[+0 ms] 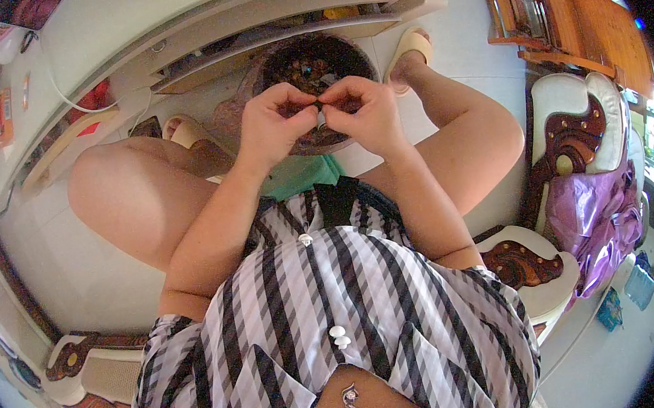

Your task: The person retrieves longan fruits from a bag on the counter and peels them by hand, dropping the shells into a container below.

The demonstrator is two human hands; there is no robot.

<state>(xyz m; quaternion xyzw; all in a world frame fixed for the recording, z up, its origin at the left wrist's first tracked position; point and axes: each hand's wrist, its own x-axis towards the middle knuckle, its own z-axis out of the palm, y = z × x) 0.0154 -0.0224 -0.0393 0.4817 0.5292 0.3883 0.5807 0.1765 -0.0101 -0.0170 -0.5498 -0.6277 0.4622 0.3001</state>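
Observation:
My left hand (281, 125) and my right hand (362, 113) meet over a dark round bin (251, 85) between my feet. Thumb and forefinger are pinched together on each hand, the fingertips of both almost touching. A small dark thing seems to be between them, too small to name. Inside the bin lie brownish bits and scraps, partly hidden by my hands. A green cloth or bag (302, 175) hangs just below the bin, near my lap.
A white desk (260, 2) with an open drawer (196, 73) stands ahead. Wooden chairs (601, 28) are at the upper right. Purple fabric (592, 214) lies on a carved seat at the right. A red item (96, 96) is at the left.

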